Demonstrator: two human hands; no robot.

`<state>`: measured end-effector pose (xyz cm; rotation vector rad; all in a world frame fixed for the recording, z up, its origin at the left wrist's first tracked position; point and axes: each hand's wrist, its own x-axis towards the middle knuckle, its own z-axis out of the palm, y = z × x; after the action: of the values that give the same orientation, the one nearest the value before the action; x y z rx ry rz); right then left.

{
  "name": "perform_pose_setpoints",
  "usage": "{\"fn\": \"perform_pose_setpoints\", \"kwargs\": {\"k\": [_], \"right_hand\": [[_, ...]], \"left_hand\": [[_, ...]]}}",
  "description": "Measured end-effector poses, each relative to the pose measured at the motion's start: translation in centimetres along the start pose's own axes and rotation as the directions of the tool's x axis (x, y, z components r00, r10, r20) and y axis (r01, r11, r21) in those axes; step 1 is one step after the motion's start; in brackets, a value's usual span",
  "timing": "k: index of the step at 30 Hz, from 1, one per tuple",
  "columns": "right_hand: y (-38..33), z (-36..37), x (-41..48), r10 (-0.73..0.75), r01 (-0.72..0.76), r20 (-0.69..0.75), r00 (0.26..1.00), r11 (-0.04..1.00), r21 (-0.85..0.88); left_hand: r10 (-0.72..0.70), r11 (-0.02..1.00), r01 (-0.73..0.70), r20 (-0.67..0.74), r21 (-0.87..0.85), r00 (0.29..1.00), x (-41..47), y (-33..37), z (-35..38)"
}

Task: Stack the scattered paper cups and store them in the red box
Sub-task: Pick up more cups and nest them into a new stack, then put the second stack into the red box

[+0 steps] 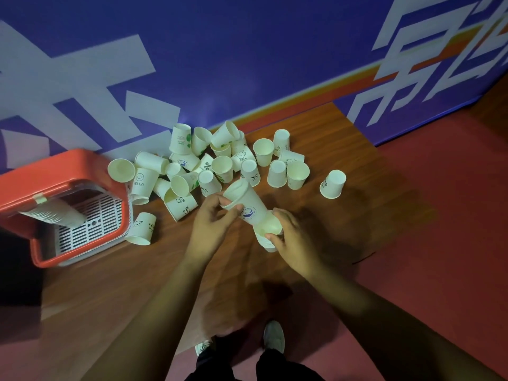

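Several white paper cups point(222, 167) lie scattered on the wooden table, some upright, some upside down or on their sides. My left hand point(213, 224) grips the wide end of a cup with a blue logo point(247, 204). This cup slots into a short stack of cups point(268, 235) that my right hand point(291, 235) holds from the other end. The red box point(55, 171) stands at the left with its lid open and a long stack of cups point(55, 215) lying inside on a white grid.
A blue wall with white lettering point(247, 64) backs the wooden table point(110, 284). One cup point(333, 184) stands apart at the right, another point(141, 229) beside the box. Red floor point(439, 215) lies to the right; my shoes point(273, 336) show below.
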<state>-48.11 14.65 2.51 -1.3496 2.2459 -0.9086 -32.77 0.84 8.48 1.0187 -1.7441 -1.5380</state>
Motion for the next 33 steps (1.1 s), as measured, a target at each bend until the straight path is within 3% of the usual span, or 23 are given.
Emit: {"fn": "perform_pose_setpoints", "kwargs": {"k": [2, 7, 10, 16, 23, 26, 30, 33], "right_hand": [[0.1, -0.3, 0.2, 0.073, -0.073, 0.003, 0.997, 0.993, 0.097], [1.8, -0.6, 0.0, 0.308, -0.365, 0.241, 0.92, 0.898, 0.245], [2.4, -0.6, -0.2, 0.332, -0.418, 0.3, 0.895, 0.857, 0.301], [2.8, -0.2, -0.1, 0.307, -0.427, 0.346, 0.886, 0.831, 0.356], [2.4, -1.0, -0.5, 0.264, -0.433, 0.393, 0.881, 0.784, 0.444], [1.6, -1.6, -0.5, 0.336, -0.486, 0.365, 0.868, 0.724, 0.49], [1.6, -1.1, -0.2, 0.388, -0.491, 0.306, 0.869, 0.751, 0.442], [1.5, -0.3, -0.2, 0.455, -0.567, 0.339, 0.824, 0.664, 0.488]], "left_hand": [[0.013, 1.0, -0.013, 0.066, 0.0, 0.998, -0.3, -0.4, 0.6], [0.01, 0.989, -0.037, 0.183, 0.142, 0.983, -0.6, -1.4, 2.2], [0.086, 0.957, -0.142, 0.221, 0.254, 0.972, -0.3, -1.9, 2.5], [0.161, 0.923, -0.248, 0.29, 0.295, 0.943, -0.3, -2.0, 2.3], [-0.009, 0.856, -0.219, 0.436, 0.468, 0.9, -0.3, -5.3, 3.2], [-0.109, 0.888, -0.127, 0.47, 0.441, 0.876, 0.2, -6.4, 3.6], [-0.184, 0.934, -0.032, 0.556, 0.355, 0.81, 0.7, -6.9, 3.7], [-0.225, 0.95, 0.034, 0.603, 0.31, 0.765, 0.3, -7.7, 3.4]]}}
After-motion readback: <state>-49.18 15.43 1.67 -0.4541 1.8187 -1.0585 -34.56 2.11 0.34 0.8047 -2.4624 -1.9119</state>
